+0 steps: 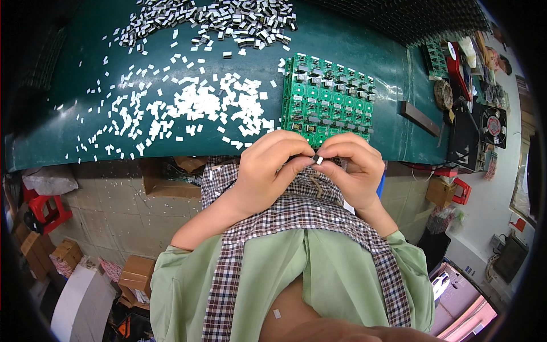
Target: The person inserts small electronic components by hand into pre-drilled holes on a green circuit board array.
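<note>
Two hands (266, 165) (360, 168) (pinched) hold a black component (317, 158).

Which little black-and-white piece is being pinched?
The black-and-white piece at the fingertips of the left hand and right hand. The other loose ones, mostly in a heap, lie farther off on the green table.

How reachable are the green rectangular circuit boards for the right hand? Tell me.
Likely yes: the boards lie just beyond the right hand, unobstructed, though it pinches a black-and-white block.
</note>
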The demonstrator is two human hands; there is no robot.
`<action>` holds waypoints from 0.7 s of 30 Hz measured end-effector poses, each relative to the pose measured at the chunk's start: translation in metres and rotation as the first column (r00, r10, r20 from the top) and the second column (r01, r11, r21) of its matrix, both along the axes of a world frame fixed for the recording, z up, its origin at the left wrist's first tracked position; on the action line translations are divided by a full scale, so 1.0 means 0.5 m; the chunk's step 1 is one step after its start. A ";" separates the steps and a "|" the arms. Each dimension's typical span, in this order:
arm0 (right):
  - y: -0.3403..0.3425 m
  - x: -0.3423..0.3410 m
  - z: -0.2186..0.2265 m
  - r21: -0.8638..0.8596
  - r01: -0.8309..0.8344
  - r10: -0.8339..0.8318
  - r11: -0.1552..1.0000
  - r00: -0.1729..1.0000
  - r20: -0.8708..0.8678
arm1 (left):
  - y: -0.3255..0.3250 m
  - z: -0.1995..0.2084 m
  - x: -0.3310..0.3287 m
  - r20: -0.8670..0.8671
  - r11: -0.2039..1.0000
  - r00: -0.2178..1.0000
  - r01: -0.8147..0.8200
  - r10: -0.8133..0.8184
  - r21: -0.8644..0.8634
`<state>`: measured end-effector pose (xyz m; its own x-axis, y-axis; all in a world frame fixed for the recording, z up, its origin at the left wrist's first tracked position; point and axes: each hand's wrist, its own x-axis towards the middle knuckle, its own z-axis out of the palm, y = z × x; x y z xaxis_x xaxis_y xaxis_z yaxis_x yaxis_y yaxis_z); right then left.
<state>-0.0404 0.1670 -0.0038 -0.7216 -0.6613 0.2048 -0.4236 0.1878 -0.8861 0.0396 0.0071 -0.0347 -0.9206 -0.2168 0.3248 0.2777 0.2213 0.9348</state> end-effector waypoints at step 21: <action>0.002 0.006 -0.004 -0.014 0.006 -0.009 1.000 0.980 -0.197 | 0.001 -0.001 -0.008 -0.041 0.999 0.999 -0.001 0.004 0.054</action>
